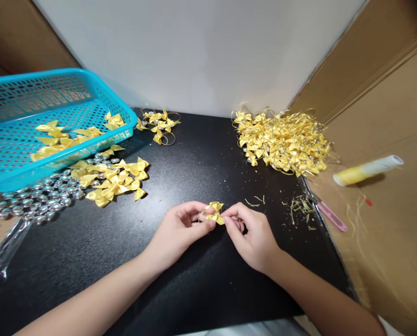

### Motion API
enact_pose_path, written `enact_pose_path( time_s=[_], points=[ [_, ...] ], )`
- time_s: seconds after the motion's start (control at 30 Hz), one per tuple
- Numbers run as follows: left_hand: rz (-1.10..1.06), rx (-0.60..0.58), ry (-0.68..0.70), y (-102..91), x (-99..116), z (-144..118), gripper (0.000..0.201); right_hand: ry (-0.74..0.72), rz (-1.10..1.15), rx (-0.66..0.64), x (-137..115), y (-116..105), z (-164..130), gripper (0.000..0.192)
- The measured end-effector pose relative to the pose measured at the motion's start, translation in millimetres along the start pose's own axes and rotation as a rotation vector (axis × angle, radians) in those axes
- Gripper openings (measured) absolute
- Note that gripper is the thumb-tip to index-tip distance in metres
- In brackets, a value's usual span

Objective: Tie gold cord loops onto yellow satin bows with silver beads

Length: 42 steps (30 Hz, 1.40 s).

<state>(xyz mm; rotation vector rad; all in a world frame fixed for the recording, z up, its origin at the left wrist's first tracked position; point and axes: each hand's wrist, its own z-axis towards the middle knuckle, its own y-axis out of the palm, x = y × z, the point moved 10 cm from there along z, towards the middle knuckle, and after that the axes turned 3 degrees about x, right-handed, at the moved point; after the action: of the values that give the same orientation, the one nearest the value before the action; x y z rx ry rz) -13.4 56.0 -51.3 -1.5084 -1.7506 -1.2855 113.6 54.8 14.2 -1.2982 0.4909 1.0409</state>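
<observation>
Over the front middle of the black table, a yellow ribbon bow [215, 215] with a loop of thin gold cord is held between both hands. My left hand [187, 224] pinches the bow from the left with thumb and fingers. From the right, my right hand [250, 233] closes thumb and forefinger at the bow's edge; its other fingers are curled under. Whether a bead sits behind the bow is hidden. Loose yellow bows [115, 184] lie to the left beside silver beads [47, 198].
A turquoise basket [106, 98] holding several bows stands at the left. Finished-looking corded bows lie in a small cluster [161, 123] and a big pile [281, 140] at the back. Pink-handled scissors [330, 217], cord scraps [301, 207] and a yellow-white spool [367, 170] are at the right.
</observation>
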Motion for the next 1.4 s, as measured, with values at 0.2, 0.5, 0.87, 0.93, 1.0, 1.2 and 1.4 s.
enact_pose_path(
  time_s=[0.2, 0.5, 0.87, 0.93, 1.0, 1.2, 1.4],
  points=[
    [-0.005, 0.003, 0.007, 1.3, 1.9, 0.1, 0.023, -0.009, -0.018, 0.009, -1.5, -2.0, 0.6, 0.014],
    [0.065, 0.019, 0.025, 1.0, 3.2, -0.3, 0.023, -0.052, -0.072, 0.017, -3.1, -1.7, 2.5, 0.015],
    [0.109, 0.026, 0.048, 0.8, 6.9, -0.7, 0.022, -0.031, -0.081, 0.02, -2.1, -3.1, 1.8, 0.016],
    [0.118, 0.026, 0.051, 1.0, 7.5, -0.9, 0.022, -0.026, -0.08, 0.014, -2.0, -2.7, 1.8, 0.016],
    [0.129, 0.028, 0.059, 1.2, 8.3, -1.0, 0.022, -0.03, -0.082, 0.013, -2.5, -2.4, 1.9, 0.016],
    [0.118, 0.018, 0.049, 2.6, 6.8, -0.9, 0.021, -0.027, -0.058, 0.006, -1.9, -0.8, 1.9, 0.015],
    [0.099, 0.032, 0.048, 0.8, 5.4, -0.4, 0.022, 0.021, -0.009, -0.008, 1.9, 0.6, 0.6, 0.015]
  ],
)
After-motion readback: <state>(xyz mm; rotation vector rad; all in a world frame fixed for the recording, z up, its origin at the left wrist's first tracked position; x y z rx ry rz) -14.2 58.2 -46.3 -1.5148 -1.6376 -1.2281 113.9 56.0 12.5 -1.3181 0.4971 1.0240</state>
